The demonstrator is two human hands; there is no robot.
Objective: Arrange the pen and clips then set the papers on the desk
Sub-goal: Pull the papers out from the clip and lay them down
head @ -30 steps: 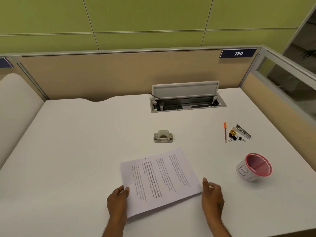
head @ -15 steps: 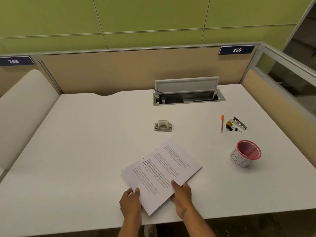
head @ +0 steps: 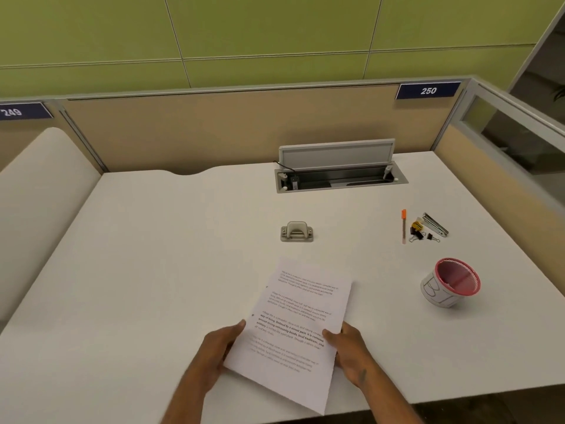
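Both hands grip the papers [head: 298,325]: left hand [head: 218,350] and right hand [head: 348,347] closed on opposite edges; pen [head: 404,226] and clips [head: 419,232] lie on desk [head: 153,270].

Printed papers [head: 298,325] tilted; orange-capped pen [head: 404,226] beside clips [head: 418,231].

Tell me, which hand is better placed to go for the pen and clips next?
The right hand, probably. The pen and clips lie on the desk's right side, far from the left hand. Both hands hold the papers now.
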